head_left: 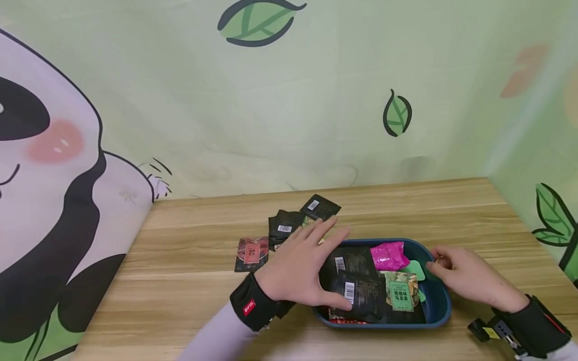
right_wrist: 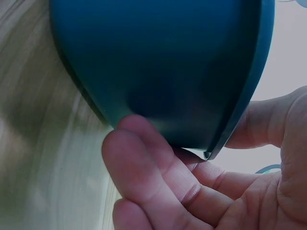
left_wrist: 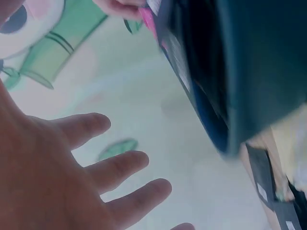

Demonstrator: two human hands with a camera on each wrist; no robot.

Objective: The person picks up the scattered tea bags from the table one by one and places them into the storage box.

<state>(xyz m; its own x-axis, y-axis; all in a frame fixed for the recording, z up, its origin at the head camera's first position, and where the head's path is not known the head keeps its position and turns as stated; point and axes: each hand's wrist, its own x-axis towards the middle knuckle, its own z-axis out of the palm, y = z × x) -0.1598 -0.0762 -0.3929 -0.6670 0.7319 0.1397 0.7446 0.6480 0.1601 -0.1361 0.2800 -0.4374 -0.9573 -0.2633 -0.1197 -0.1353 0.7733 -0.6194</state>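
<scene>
A blue plastic basin [head_left: 437, 297] holds black sachets [head_left: 361, 293], a sachet with a green label [head_left: 401, 296] and a bright pink packet [head_left: 390, 255]. My right hand [head_left: 469, 276] grips the basin's right end. In the right wrist view, the thumb is at the rim and the curled fingers [right_wrist: 144, 167] lie against the outer wall. Over the basin's left end, my left hand [head_left: 300, 265] is spread wide. Its fingers [left_wrist: 120, 170] are straight and apart in the left wrist view, with nothing between them. Whether it touches the sachets cannot be told.
Beyond my left hand, several black sachets [head_left: 289, 220] lie on the wooden table [head_left: 189, 281], one [head_left: 320, 206] farther back. A red-labelled sachet [head_left: 252, 254] lies to their left. A cloth backdrop [head_left: 338, 100] with a panda and leaves hangs behind the table.
</scene>
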